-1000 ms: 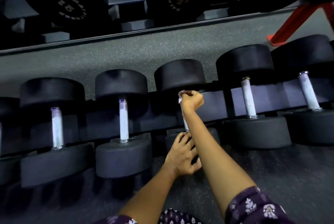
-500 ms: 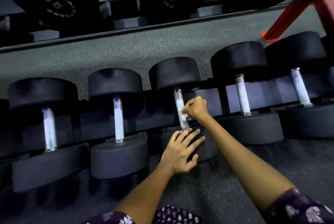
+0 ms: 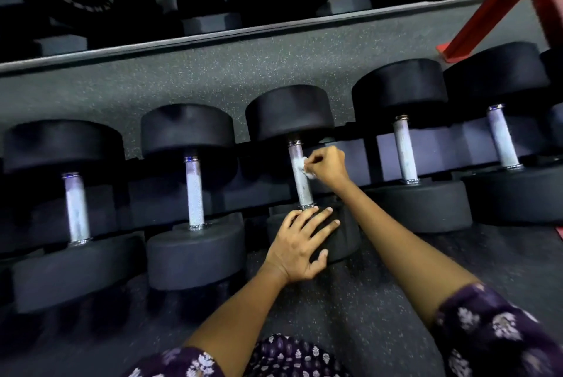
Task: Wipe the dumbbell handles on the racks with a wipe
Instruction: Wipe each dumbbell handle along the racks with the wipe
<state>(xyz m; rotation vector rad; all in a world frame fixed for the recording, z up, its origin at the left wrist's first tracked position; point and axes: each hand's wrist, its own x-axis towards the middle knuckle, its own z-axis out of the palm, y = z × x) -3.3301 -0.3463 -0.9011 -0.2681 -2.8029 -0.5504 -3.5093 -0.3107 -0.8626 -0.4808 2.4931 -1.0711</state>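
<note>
Dumbbell handle (image 3: 300, 177), the middle one of the lower rack row, getting wiped in the head view: right hand (image 3: 327, 165) curling closed round a small white wipe (image 3: 304, 167) and pressing it to the handle's upper half, left hand (image 3: 301, 244) lying flat with fingers spread on the near weight head (image 3: 344, 233) just below that grip, steadying it. Judging the step as mid-wipe, with the stretch below the pinch probably needing a stroke next, then shifting to the neighbouring handle (image 3: 404, 149) just right of the grip.
</note>
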